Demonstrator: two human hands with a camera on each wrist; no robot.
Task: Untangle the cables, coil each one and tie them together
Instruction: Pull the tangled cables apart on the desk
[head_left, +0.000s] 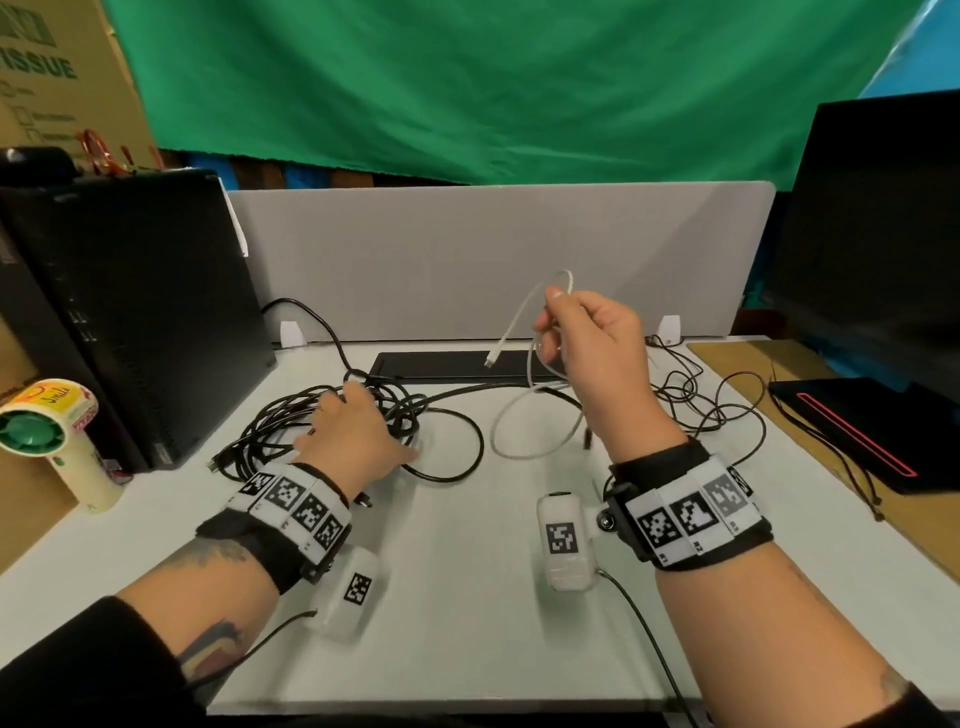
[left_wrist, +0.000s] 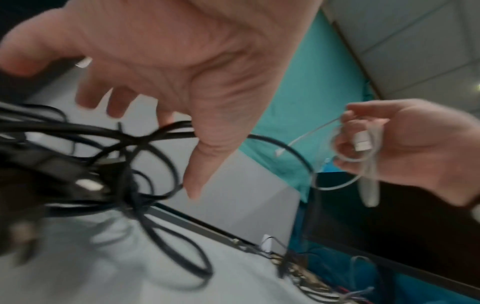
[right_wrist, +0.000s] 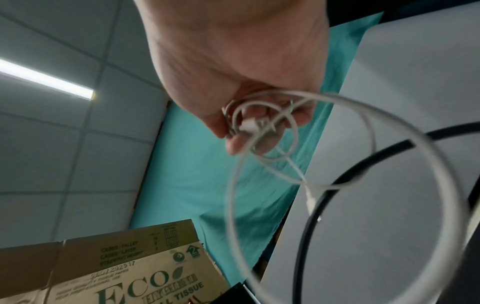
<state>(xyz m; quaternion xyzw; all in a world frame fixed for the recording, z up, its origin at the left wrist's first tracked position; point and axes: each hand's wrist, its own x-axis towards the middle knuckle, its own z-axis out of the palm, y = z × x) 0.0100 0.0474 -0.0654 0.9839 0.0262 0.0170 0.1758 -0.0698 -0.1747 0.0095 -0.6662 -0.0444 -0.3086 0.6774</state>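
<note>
The white cable (head_left: 524, 415) hangs from the right hand (head_left: 592, 353), raised above the middle of the white table (head_left: 467, 571), and its loops droop until the lowest one reaches the tabletop just right of the black cables (head_left: 332, 421). How many turns are gathered in the fist cannot be counted: the right wrist view shows several small rings bunched at the fingers (right_wrist: 233, 142) and one wide ring sweeping out blurred toward the lens. One connector end (head_left: 491, 359) dangles free and points down toward the black strip (head_left: 447, 364) at the back of the table; the other plug (left_wrist: 362, 142) lies inside the curled fingers, pointing down along the palm. The right hand is held upright with its back to the head camera, thumb and fingers pinching the cable at the top of the coil. The black cables lie in a tangled heap at the left of the table, their ends mostly lost in the knot, and motion blur smears them in the left wrist view. The left hand (head_left: 348, 436) is lowered palm down over that heap with fingers spread; whether the fingertips hook a strand cannot be told. A grey partition (head_left: 493, 249) stands behind, a black computer tower (head_left: 124, 312) to the left.
</note>
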